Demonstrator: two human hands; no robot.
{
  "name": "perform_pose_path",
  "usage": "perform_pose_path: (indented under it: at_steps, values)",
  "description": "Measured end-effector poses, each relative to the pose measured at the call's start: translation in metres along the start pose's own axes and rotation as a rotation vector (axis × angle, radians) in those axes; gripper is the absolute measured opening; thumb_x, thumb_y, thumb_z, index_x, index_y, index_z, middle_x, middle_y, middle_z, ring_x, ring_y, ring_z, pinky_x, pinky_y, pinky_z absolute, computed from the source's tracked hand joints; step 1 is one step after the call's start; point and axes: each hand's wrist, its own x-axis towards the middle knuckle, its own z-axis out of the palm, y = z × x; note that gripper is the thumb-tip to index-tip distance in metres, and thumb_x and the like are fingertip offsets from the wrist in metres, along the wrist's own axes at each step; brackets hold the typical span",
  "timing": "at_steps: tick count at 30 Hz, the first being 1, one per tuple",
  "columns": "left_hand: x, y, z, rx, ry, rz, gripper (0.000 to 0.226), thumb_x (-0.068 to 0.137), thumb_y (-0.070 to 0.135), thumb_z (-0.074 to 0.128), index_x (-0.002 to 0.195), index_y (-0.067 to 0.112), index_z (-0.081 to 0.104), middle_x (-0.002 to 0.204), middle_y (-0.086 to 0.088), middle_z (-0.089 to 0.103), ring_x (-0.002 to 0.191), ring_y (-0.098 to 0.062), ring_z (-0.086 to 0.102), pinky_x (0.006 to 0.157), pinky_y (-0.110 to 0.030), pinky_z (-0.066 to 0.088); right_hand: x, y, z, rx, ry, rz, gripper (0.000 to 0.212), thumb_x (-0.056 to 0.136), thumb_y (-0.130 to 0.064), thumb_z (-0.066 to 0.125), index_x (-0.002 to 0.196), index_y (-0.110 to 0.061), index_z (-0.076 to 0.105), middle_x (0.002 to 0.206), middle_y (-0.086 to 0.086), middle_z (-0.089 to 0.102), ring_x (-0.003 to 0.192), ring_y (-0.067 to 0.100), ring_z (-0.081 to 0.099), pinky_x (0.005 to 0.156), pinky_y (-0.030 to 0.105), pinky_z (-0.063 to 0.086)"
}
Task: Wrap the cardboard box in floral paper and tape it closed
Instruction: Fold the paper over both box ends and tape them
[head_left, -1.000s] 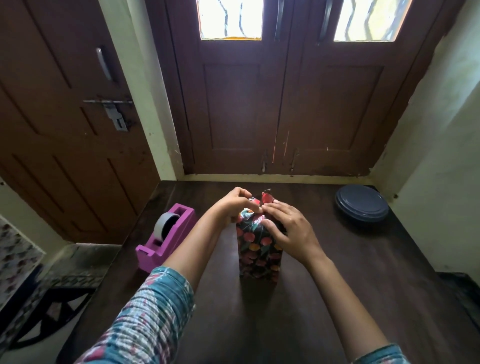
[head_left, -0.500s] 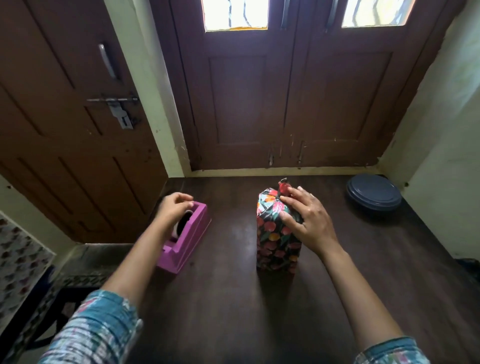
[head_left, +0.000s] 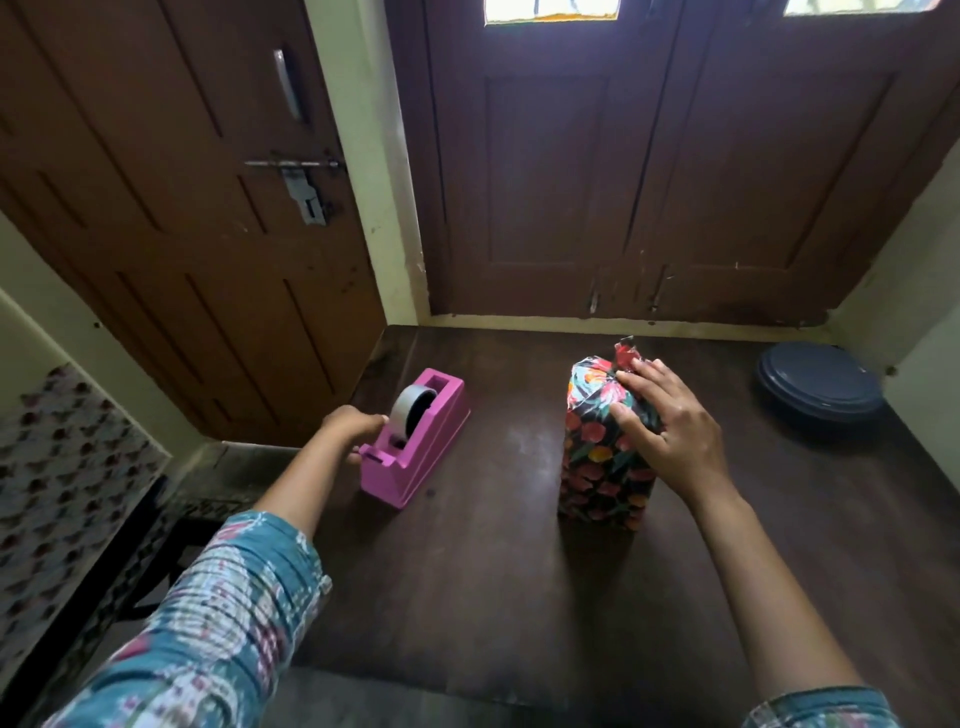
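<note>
Found floral-wrapped box (head_left: 597, 467) standing upright at middle of table (head_left: 493, 597). Saw right hand (head_left: 670, 426) pressing its folded top, fingers spread flat, clasping nothing. Saw left hand (head_left: 353, 428) against pink tape dispenser (head_left: 415, 452), at 9 o'clock of box; could not tell its grip. Noted dark round lid (head_left: 821, 384) at 2 o'clock.

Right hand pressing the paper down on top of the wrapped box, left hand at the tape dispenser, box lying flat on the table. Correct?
Not flat: head view shows the wrapped box standing upright on the table. Rest holds: right hand presses the paper on its top, left hand is at the tape dispenser.
</note>
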Motion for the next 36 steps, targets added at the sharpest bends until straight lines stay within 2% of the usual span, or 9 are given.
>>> perform_pose_path:
  at_steps: [4,5,10,15,18,22,30,33,36]
  values:
    - [-0.008,0.002,0.006,-0.044,-0.094,-0.037,0.035,0.096,0.022,0.053,0.122,-0.001,0.054,0.119,-0.020,0.057,0.112,-0.029,0.053,0.086,-0.038,0.045,-0.002,-0.002,0.002,0.007,0.012,-0.005,0.070,0.079,-0.066,0.033,0.130,-0.024,0.056,0.145,-0.004,0.043,0.139,0.010,0.027,0.103,0.041,0.036]
    - [-0.010,0.003,0.007,-0.059,-0.090,-0.033,0.032,0.097,0.021,0.051,0.119,-0.001,0.055,0.117,-0.019,0.057,0.112,-0.029,0.053,0.086,-0.039,0.044,-0.002,-0.002,0.002,0.006,0.009,-0.001,0.070,0.079,-0.066,0.033,0.130,-0.024,0.056,0.145,-0.004,0.043,0.139,0.010,0.027,0.103,0.041,0.036]
    - [-0.013,-0.004,0.006,-0.341,-0.009,-0.027,0.021,0.096,0.021,0.049,0.082,0.007,0.057,0.091,-0.013,0.060,0.074,-0.021,0.057,0.081,-0.038,0.050,-0.001,-0.001,0.002,-0.002,0.002,-0.001,0.070,0.079,-0.065,0.033,0.130,-0.023,0.056,0.145,-0.003,0.043,0.139,0.011,0.027,0.103,0.042,0.036]
    - [-0.012,-0.028,0.013,-0.801,0.062,-0.001,0.015,0.094,0.020,0.048,0.084,0.009,0.054,0.083,-0.008,0.054,0.095,-0.027,0.056,0.092,-0.047,0.047,0.002,0.001,0.002,0.002,0.003,0.004,0.069,0.080,-0.065,0.034,0.130,-0.022,0.056,0.145,-0.002,0.043,0.139,0.012,0.027,0.103,0.045,0.035]
    - [-0.015,-0.046,0.020,-0.935,0.080,0.027,0.013,0.093,0.014,0.051,0.082,0.009,0.054,0.079,-0.007,0.054,0.087,-0.020,0.058,0.093,-0.043,0.046,0.001,0.001,0.002,0.018,0.012,0.004,0.069,0.079,-0.064,0.035,0.129,-0.022,0.057,0.144,-0.001,0.044,0.139,0.013,0.028,0.103,0.045,0.035]
    - [-0.021,-0.061,0.025,-0.896,0.046,0.089,0.014,0.091,0.014,0.058,0.079,0.008,0.060,0.080,-0.008,0.059,0.078,-0.017,0.059,0.087,-0.035,0.050,0.000,0.000,0.003,0.014,0.019,0.002,0.069,0.079,-0.064,0.035,0.129,-0.022,0.056,0.144,-0.001,0.045,0.139,0.014,0.028,0.102,0.044,0.036]
    - [-0.016,-0.084,0.032,-0.674,-0.013,0.056,0.013,0.090,0.017,0.061,0.082,0.007,0.059,0.082,-0.008,0.061,0.080,-0.018,0.060,0.085,-0.037,0.052,0.000,0.001,0.001,0.000,0.008,0.009,0.069,0.079,-0.064,0.034,0.130,-0.023,0.055,0.144,-0.001,0.044,0.139,0.014,0.028,0.102,0.045,0.035]
    - [-0.013,-0.084,0.035,-0.543,0.054,0.080,0.015,0.091,0.018,0.060,0.080,0.008,0.058,0.078,-0.008,0.062,0.078,-0.021,0.061,0.071,-0.032,0.054,-0.001,0.000,0.001,0.001,0.005,0.011,0.069,0.079,-0.064,0.034,0.130,-0.023,0.055,0.145,-0.001,0.043,0.140,0.014,0.027,0.103,0.045,0.035]
    - [-0.008,-0.077,0.036,-0.175,0.235,0.189,0.020,0.090,0.020,0.063,0.073,0.010,0.058,0.073,-0.007,0.063,0.073,-0.022,0.062,0.071,-0.034,0.053,-0.001,0.001,0.001,-0.007,0.003,0.015,0.069,0.080,-0.064,0.033,0.131,-0.023,0.054,0.145,-0.001,0.043,0.140,0.014,0.027,0.102,0.046,0.036]
